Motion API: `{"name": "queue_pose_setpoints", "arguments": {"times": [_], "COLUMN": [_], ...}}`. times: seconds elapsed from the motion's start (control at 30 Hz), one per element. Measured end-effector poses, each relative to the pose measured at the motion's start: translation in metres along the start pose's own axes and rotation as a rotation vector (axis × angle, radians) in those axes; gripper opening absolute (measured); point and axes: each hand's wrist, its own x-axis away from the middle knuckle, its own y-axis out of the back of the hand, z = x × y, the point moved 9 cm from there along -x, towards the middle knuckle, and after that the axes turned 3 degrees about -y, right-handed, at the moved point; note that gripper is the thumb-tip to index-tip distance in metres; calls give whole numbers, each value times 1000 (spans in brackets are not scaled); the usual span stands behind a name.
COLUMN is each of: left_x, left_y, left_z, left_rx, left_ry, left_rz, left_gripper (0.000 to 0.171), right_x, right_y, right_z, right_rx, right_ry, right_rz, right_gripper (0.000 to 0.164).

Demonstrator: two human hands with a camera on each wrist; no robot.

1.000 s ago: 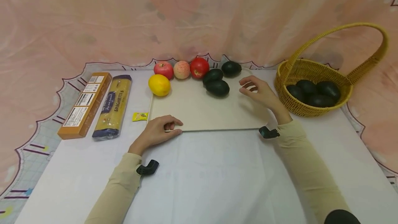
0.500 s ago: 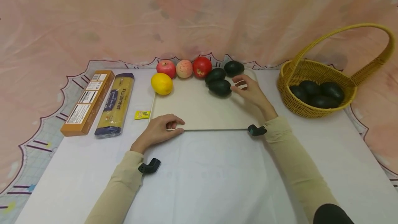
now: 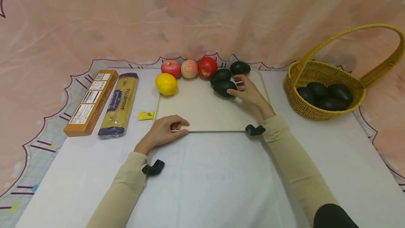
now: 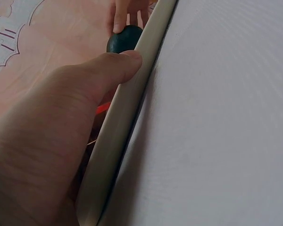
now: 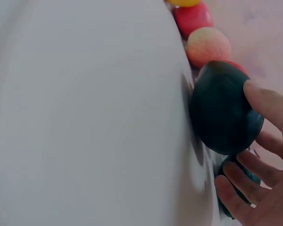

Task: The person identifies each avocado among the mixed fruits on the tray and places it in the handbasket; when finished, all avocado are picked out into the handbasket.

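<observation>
Here you are, right hand (image 3: 250,92) down at the near avocado (image 3: 223,88), which lies on the tray (image 3: 202,110), right of its middle and towards the far side. Your thumb lies against that avocado's right side, and the other fingers reach past it, loosely bent and spread, so this reads as contact without a firm grasp. Over on the left, your left hand (image 3: 164,129) rests relaxed at the tray's near rim, thumb along it, holding nothing that I can see. Now, watch that smooth rounded skin: with the thumb bearing on one side only, a push could well roll the near avocado left before your fingers get round it. The second avocado (image 3: 220,75) sits right behind it, so a fingertip slipping between them may nudge that one into the pomegranate (image 3: 207,67), and the peach (image 3: 189,69) is next along. The third avocado (image 3: 239,68), far right, is near your fingers too; a careless knuckle might shift it. And if your left hand leaned hard on that rim, the tray could slide or tip, setting the round fruit rolling.
</observation>
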Motion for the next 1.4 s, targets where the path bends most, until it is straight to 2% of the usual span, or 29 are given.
{"name": "queue_pose_setpoints", "arguments": {"times": [0.27, 0.43, 0.6, 0.9, 1.2, 1.4], "left_x": [0, 0, 0, 1, 2, 2], "left_y": [0, -1, -2, 0, 1, 1], "left_z": [2, 2, 2, 1, 2, 1], "left_rx": [-2, 0, 5, 2, 11, 6], "left_ry": [-1, -5, -6, -1, -9, -16], "left_rz": [-3, -6, -6, 0, -15, -15], "left_gripper": [22, 22, 22, 23, 21, 22], "right_x": [-8, -6, 2, 15, 29, 49], "right_y": [-17, -18, -8, 16, 34, 45], "right_z": [-9, -10, -10, 1, 2, 21], "right_rx": [37, 54, 38, -17, -19, -55], "right_ry": [-51, -57, -71, 1, 12, 49], "right_rz": [56, 58, 27, -57, -121, -132], "right_gripper": [63, 61, 59, 59, 58, 55]}}
